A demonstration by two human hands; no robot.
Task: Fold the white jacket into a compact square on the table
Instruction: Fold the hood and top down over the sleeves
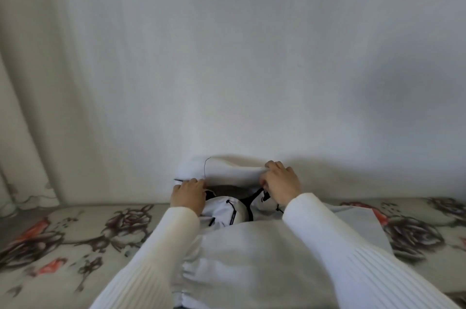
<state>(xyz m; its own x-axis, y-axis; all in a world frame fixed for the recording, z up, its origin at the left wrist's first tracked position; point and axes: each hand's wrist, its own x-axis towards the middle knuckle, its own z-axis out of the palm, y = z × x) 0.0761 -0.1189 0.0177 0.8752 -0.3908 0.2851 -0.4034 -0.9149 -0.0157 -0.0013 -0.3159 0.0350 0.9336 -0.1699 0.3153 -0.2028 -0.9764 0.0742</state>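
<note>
The white jacket [252, 258] lies on the floral table [63, 245], its body reaching toward me. Black trim and a dark label show near the collar. Its far part, the hood or upper edge [227, 170], is lifted up against the wall. My left hand [187, 195] grips the left corner of that raised edge. My right hand [282, 182] pinches the right side of the same edge. Both arms wear white ribbed sleeves that cover parts of the jacket.
A plain white wall [252, 56] rises directly behind the table. A pale curtain [30, 119] hangs at the left. Floral tablecloth shows on both sides of the jacket, with more bare cloth at the left.
</note>
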